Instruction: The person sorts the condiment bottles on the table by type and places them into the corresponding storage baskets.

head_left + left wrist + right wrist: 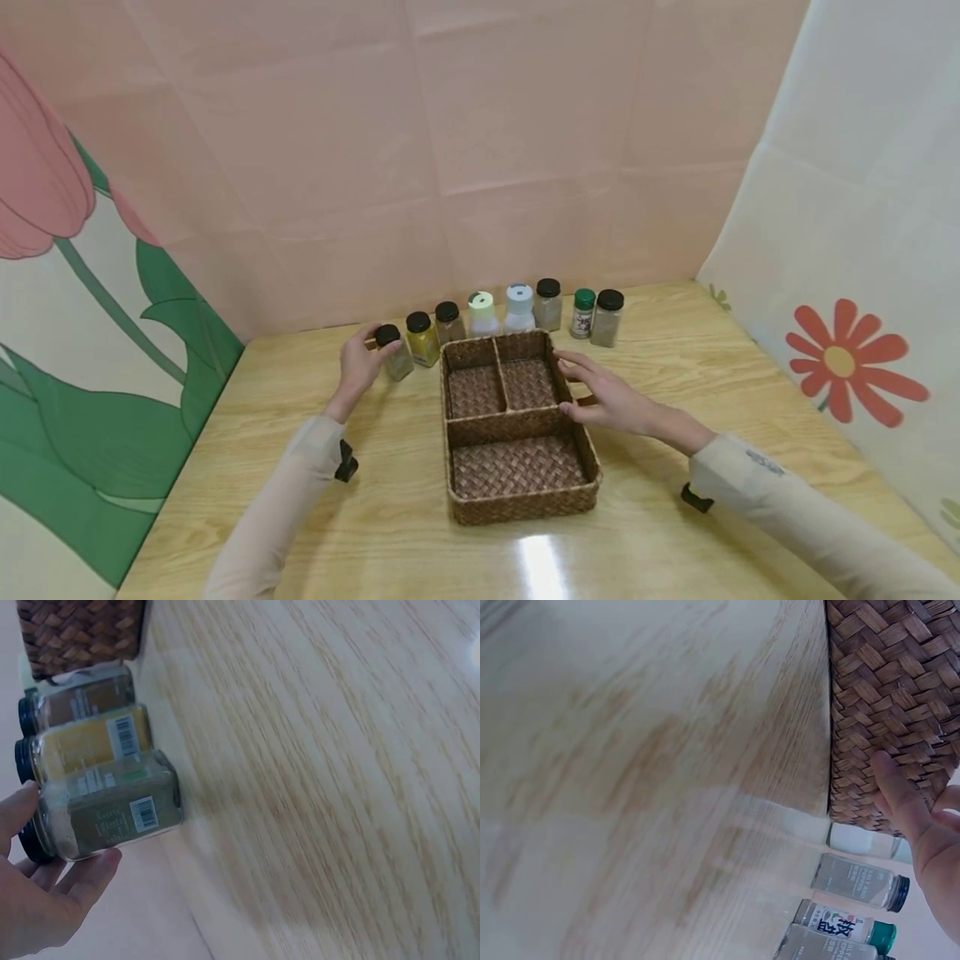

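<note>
Gripping a jar of grey-green stuff [401, 365] by its black-lidded end, the left hand [358, 365] has its thumb and fingers around it. This jar is toward the back left corner of the worktop [300, 400], just beside a jar of yellow stuff [424, 346], then a brown jar [452, 331]. The right hand [615, 402] has its fingers nearly straight, touching the side of a woven basket [525, 507]. The basket sits mid-worktop, its far end toward the back edge. It has three parts (two small at the back, one big in front), and woven floor shows in each. Behind it are a yellow-capped bottle [482, 308] and a blue-capped bottle [519, 304]. Toward the back right corner, a green-lidded bottle [582, 322] stands between two grey jars [606, 327].
</note>
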`<action>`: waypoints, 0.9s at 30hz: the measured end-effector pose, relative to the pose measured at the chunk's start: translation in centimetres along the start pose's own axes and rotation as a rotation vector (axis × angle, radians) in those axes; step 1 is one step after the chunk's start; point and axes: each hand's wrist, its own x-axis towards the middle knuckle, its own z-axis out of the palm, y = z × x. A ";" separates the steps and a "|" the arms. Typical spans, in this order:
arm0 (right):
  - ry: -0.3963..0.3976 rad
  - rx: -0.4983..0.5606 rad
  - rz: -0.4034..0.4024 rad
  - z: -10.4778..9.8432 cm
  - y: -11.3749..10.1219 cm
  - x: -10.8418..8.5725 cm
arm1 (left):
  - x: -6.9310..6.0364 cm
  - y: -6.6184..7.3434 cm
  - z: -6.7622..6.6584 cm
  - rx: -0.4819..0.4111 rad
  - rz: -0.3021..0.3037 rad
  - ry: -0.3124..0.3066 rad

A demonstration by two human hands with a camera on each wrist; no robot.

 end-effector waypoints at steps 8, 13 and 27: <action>0.003 -0.015 0.001 0.1 -0.1 -0.2 | -0.1 0.4 -0.1 -0.016 -0.004 0.008; -0.003 -0.027 -0.003 0.1 -0.3 -0.2 | -0.4 0.5 -0.2 -0.033 -0.003 0.006; -0.005 -0.032 0.003 0.1 -0.2 -0.3 | -0.9 1.9 -1.4 -0.075 -0.018 0.016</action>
